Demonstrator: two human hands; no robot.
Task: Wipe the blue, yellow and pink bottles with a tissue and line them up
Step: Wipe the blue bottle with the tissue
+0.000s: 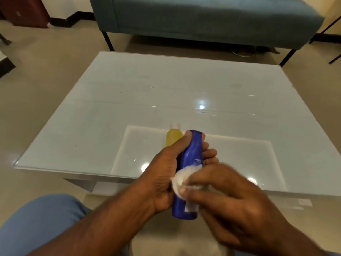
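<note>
My left hand (166, 174) grips the blue bottle (191, 152) around its middle, holding it above the near edge of the table. My right hand (227, 196) pinches a crumpled white tissue (181, 179) and presses it against the lower half of the blue bottle. The yellow bottle (172, 138) with a white cap stands on the table just behind my left hand, partly hidden by it. No pink bottle shows in this view.
The white glass table (129, 100) fills the middle of the view, with a recessed panel near its front. A grey-blue sofa (203, 17) stands behind it. My knee in blue trousers (42, 222) is at the lower left.
</note>
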